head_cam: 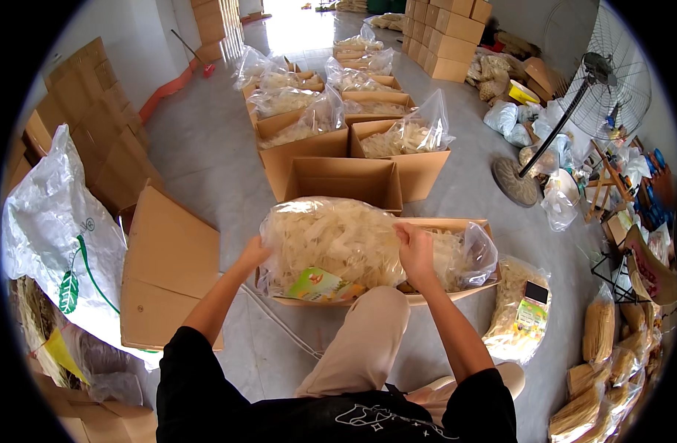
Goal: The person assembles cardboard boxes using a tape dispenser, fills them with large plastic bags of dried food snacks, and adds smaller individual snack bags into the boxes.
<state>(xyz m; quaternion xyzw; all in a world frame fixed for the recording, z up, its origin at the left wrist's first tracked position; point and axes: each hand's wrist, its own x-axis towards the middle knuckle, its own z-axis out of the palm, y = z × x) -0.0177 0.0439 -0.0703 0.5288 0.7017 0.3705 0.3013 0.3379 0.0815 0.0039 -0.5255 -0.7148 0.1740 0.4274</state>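
A large clear plastic bag of pale, dried, strip-like pieces [338,243] lies over the left part of an open cardboard box [449,297] in front of me. A green and orange printed card shows at the bag's lower edge. My left hand [255,252] grips the bag's left end. At the bag's right end, my right hand [416,249] has its fingers closed on the plastic. More of the same pieces, with a loose clear plastic bag mouth [478,255], show in the box to the right. Just behind stands an empty open cardboard box [344,180].
Two rows of open boxes [308,144] with bagged pieces stretch ahead. A large carton [172,260] and a white sack [67,210] stand left. Right are another filled bag [504,315] with a phone [536,292] on it, a standing fan [560,122] and bundled goods [598,326].
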